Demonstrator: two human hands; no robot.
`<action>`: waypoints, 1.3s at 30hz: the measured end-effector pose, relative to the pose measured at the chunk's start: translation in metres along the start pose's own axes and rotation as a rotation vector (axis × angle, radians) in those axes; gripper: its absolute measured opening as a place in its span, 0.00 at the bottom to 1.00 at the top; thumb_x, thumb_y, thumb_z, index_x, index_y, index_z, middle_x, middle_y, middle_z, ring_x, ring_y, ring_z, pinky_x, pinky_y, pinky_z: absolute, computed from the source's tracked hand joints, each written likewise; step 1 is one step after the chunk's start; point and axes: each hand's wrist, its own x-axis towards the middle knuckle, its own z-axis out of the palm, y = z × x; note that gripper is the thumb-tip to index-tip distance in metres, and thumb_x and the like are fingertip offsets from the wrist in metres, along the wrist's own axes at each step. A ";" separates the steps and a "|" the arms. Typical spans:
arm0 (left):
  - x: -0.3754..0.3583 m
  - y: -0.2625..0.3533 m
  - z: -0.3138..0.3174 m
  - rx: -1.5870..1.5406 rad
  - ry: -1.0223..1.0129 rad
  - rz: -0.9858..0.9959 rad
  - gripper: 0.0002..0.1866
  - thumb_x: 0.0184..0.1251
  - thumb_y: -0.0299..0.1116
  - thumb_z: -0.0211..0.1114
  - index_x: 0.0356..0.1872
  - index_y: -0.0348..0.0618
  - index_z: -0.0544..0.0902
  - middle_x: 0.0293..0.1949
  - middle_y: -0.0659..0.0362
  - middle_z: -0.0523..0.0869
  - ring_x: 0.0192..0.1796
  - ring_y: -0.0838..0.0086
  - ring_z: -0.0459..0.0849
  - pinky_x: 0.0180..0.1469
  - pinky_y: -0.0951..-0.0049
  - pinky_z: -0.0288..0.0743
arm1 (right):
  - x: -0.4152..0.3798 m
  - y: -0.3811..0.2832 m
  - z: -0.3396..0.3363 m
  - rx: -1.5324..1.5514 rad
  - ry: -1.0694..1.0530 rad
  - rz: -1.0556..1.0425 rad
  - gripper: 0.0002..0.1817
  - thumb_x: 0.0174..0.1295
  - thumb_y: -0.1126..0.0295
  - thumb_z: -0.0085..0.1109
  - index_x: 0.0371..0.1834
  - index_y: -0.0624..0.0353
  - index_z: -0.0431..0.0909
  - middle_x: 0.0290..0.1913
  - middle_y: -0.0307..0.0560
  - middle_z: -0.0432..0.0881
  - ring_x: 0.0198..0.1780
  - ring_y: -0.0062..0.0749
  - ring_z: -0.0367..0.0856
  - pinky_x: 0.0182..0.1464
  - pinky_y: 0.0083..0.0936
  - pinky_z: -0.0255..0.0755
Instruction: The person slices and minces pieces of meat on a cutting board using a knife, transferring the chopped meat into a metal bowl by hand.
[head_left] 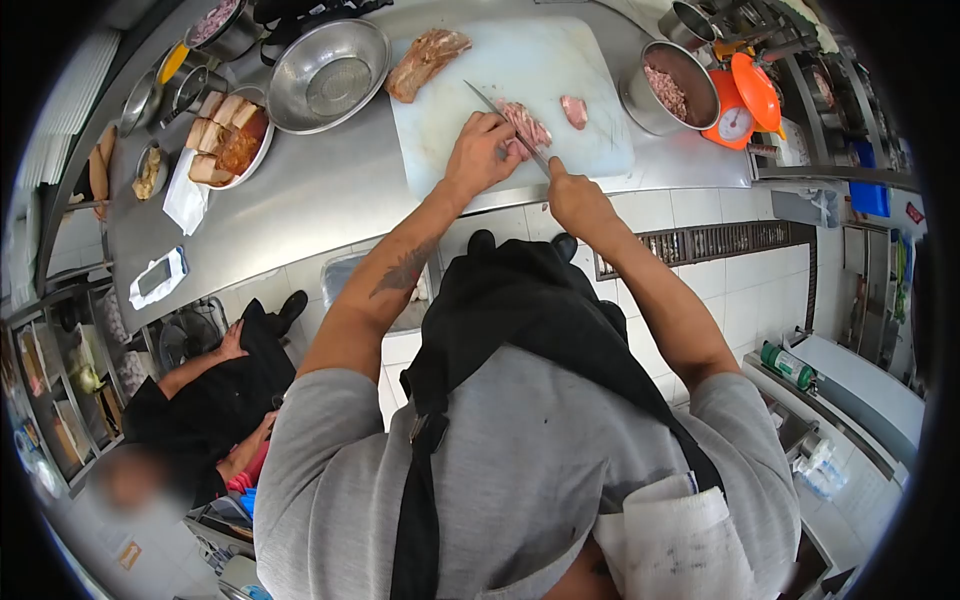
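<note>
My right hand (580,203) is wrapped around the handle of a kitchen knife (513,124). The blade slants up and left over the white cutting board (440,140), across some sliced raw meat (531,120). On the near side of the blade, my left hand (483,152) has its fingers curled over the meat, close to the steel; they partly cover it. A small piece of raw meat (574,112) lies to the right on the board. At the board's upper left rests a larger browned chunk of meat (428,64).
A steel pot (640,115) of chopped meat and an orange scale (735,122) stand right of the board. Left are a wide metal bowl (285,95) and a plate of pork blocks (240,120). A person in black (200,395) sits at the lower left.
</note>
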 end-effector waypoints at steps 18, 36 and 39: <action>-0.003 0.007 -0.003 -0.005 0.019 0.021 0.09 0.53 0.26 0.75 0.35 0.41 0.85 0.37 0.57 0.85 0.46 0.58 0.81 0.51 0.60 0.80 | -0.035 -0.010 -0.032 -0.059 -0.090 0.003 0.14 0.72 0.73 0.47 0.57 0.66 0.71 0.39 0.77 0.87 0.45 0.75 0.88 0.52 0.64 0.80; -0.011 0.011 -0.002 0.047 0.038 0.018 0.07 0.55 0.27 0.74 0.35 0.42 0.86 0.42 0.56 0.86 0.48 0.56 0.82 0.54 0.58 0.81 | -0.050 -0.017 -0.070 -0.164 -0.091 -0.012 0.14 0.73 0.71 0.49 0.58 0.65 0.70 0.38 0.75 0.88 0.44 0.72 0.89 0.50 0.61 0.81; -0.010 0.011 -0.002 0.048 0.000 0.005 0.07 0.56 0.27 0.74 0.36 0.42 0.87 0.42 0.56 0.86 0.48 0.56 0.82 0.53 0.58 0.81 | -0.057 -0.017 -0.065 -0.168 -0.155 0.043 0.14 0.72 0.72 0.50 0.58 0.66 0.70 0.38 0.75 0.88 0.45 0.73 0.89 0.50 0.63 0.80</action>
